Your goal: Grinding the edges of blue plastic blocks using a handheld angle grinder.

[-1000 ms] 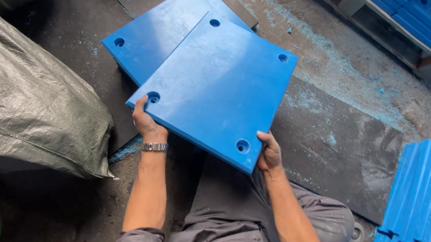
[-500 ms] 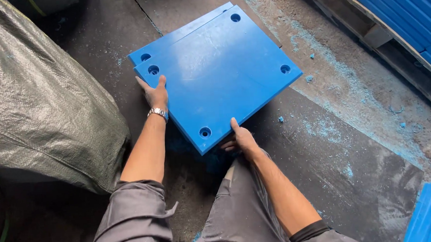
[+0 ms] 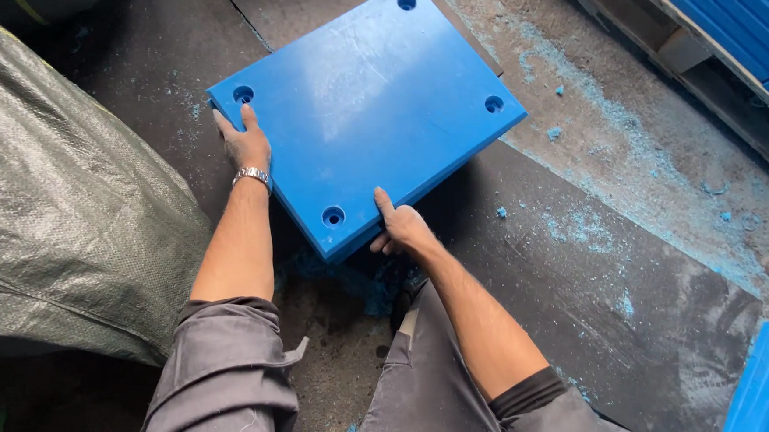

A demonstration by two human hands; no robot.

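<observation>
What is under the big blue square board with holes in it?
The blue square plastic board covers nearly everything beneath it. Only a thin blue edge shows along its near side; whether that is another board, I cannot tell. Around it lies dark floor with blue shavings.

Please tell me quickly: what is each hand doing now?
Left hand: grips the blue plate at its left edge.
Right hand: grips the same plate's near edge.
</observation>
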